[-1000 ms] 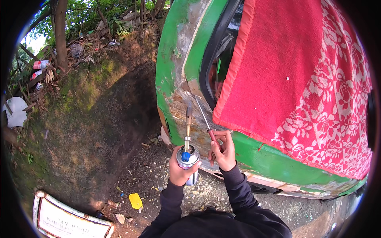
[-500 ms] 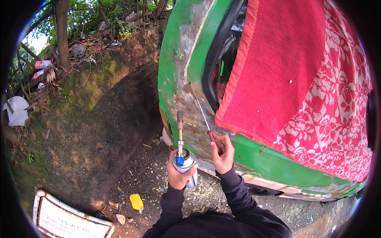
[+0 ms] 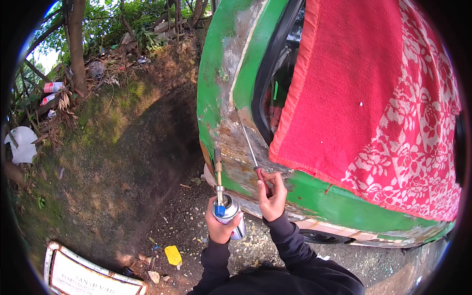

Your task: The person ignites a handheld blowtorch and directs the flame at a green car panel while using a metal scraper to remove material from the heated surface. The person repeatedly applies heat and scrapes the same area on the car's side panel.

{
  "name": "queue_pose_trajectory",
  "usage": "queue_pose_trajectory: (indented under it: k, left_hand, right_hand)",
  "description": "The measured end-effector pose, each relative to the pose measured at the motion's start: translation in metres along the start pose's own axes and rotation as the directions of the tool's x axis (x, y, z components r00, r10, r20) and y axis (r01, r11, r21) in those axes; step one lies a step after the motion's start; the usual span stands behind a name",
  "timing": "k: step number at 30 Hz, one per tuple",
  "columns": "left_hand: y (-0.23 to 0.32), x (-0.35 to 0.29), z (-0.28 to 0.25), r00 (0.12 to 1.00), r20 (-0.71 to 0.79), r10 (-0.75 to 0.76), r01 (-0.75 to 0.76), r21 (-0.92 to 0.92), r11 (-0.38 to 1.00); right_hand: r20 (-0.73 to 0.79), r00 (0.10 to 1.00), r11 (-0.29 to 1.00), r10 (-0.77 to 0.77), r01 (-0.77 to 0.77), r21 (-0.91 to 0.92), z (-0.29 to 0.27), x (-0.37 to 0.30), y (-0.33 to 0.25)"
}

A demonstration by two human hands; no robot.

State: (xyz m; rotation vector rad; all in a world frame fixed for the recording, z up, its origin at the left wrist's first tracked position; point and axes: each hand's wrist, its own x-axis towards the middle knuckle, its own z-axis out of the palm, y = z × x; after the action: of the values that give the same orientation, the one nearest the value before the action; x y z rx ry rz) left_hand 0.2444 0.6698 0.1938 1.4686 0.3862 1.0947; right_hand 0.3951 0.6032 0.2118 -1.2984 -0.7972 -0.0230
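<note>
Left hand (image 3: pixel 222 227) clamps its fingers on the gas torch (image 3: pixel 223 209), nozzle now drawn back off the rusty green body panel (image 3: pixel 231 147), while right hand (image 3: pixel 272 196) grips the screwdriver (image 3: pixel 253 160), tip resting on bare metal, so heating pauses.

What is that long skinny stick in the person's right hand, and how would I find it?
Start at the big green vehicle body draped with a red flowered cloth. Look at its bare, rusty patch, where the right hand grips a thin metal screwdriver with a dark red handle. Unlike the fat silver gas-torch canister in the left hand, it is slim and leans against the panel.
</note>
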Motion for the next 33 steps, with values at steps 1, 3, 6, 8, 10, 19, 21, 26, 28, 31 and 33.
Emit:
queue_pose_trajectory:
  k: [1,3,6,8,10,19,21,26,28,31,33]
  left_hand:
    - [-0.004,0.000,-0.001,1.000,0.005,-0.009,0.009,-0.004,1.000]
    - [-0.007,-0.001,-0.001,1.000,0.019,-0.008,0.008,0.007,1.000]
    - [-0.004,-0.001,-0.001,0.999,0.038,0.012,-0.014,0.031,0.999]
    - [-0.001,-0.001,0.000,0.999,0.042,0.014,-0.015,0.023,1.000]
    - [-0.003,-0.001,0.000,0.999,0.033,0.007,-0.007,0.026,1.000]
    - [0.005,-0.001,0.003,0.999,0.036,0.023,-0.024,0.025,0.999]
    - [0.000,0.001,0.000,0.999,0.041,0.028,-0.031,0.072,0.997]
    - [0.006,-0.003,0.003,0.998,0.061,0.008,-0.010,0.030,0.999]
    - [0.008,-0.003,0.001,0.997,0.068,0.021,-0.024,0.040,0.999]
    - [0.006,-0.004,0.000,0.998,0.068,0.010,-0.012,0.040,0.999]
    - [0.003,-0.001,0.001,0.997,0.071,0.000,-0.003,0.045,0.999]
  right_hand:
    - [-0.024,0.999,0.999,-0.043,0.042,-0.014,0.004,0.002,0.000]
    - [-0.041,0.997,0.998,-0.059,0.057,-0.037,0.007,0.000,-0.002]
    - [-0.014,0.995,0.995,-0.095,0.094,-0.026,0.002,-0.010,0.009]
    - [0.001,1.000,0.999,0.017,-0.018,0.029,-0.002,-0.013,0.007]
    - [-0.005,1.000,1.000,0.014,-0.013,0.028,0.001,-0.009,0.006]
    - [-0.021,0.999,0.999,-0.036,0.035,-0.042,-0.002,-0.010,0.003]
    - [-0.032,0.994,0.987,-0.105,0.100,-0.129,0.000,-0.006,-0.001]
    - [-0.062,0.978,0.958,-0.198,0.180,-0.222,0.008,-0.005,-0.008]
    - [-0.066,0.976,0.951,-0.208,0.186,-0.249,0.002,-0.011,-0.008]
    - [-0.041,0.987,0.957,-0.158,0.142,-0.252,0.002,-0.011,-0.004]
    - [-0.035,0.982,0.950,-0.185,0.170,-0.263,0.006,-0.007,-0.004]
